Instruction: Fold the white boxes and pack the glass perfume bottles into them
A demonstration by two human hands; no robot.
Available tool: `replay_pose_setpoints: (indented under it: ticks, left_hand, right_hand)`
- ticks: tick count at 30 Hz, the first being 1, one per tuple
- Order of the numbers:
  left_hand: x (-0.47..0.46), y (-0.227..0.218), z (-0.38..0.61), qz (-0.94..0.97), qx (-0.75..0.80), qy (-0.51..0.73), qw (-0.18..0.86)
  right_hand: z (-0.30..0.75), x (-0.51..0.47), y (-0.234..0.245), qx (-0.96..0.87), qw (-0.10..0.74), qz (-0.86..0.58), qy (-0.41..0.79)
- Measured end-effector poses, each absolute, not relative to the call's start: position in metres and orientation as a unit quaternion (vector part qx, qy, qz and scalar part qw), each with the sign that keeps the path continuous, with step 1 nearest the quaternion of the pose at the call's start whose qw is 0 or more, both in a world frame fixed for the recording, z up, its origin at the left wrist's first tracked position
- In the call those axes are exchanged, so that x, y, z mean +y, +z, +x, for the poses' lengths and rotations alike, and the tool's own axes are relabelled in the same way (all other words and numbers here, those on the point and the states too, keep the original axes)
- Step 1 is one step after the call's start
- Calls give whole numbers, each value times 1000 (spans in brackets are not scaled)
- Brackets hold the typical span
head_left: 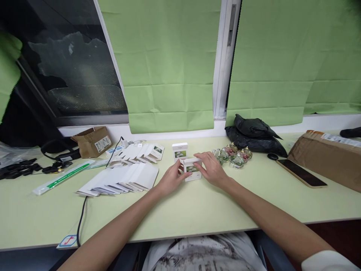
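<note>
A small white box (193,174) with a green flower picture stands upright on the table in front of me. My left hand (174,177) grips its left side, thumb across the front. From the right, my right hand (211,167) holds its other side with fingers at the top edge. Just behind stands a similar white box (179,150), partly hidden by the held one. Right of my right hand lies a group of small glass bottles (237,158) with metallic tops, some covered by the hand. Flattened white boxes (126,178) lie fanned out left of my left hand.
More flat boxes (141,152) lie behind the fan. An open cardboard box (94,142), a long plastic packet (64,177) and cables (22,167) are left. Black bags (254,135), a phone (301,173) and a large brown parcel (327,158) are right.
</note>
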State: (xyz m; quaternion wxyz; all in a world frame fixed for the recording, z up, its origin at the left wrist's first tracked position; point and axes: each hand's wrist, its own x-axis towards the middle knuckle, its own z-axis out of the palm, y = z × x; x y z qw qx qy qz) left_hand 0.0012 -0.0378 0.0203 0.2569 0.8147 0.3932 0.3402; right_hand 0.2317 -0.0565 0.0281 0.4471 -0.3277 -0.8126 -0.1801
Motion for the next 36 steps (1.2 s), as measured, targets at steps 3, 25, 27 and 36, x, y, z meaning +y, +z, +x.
replay_pose_setpoints:
  ticks: [3, 25, 27, 36]
  left_hand:
    - [-38, 24, -3, 828, 398, 317, 236]
    - [-7, 40, -47, 754, 588, 270, -110]
    - [2, 37, -43, 756, 553, 351, -25]
    - [52, 42, -31, 742, 484, 389, 252]
  right_hand:
    - [233, -55, 28, -805, 440, -351, -187]
    - [235, -48, 22, -800, 449, -361, -169]
    - [235, -48, 22, -801, 451, -358, -161]
    - [235, -47, 19, -798, 458, -362, -148]
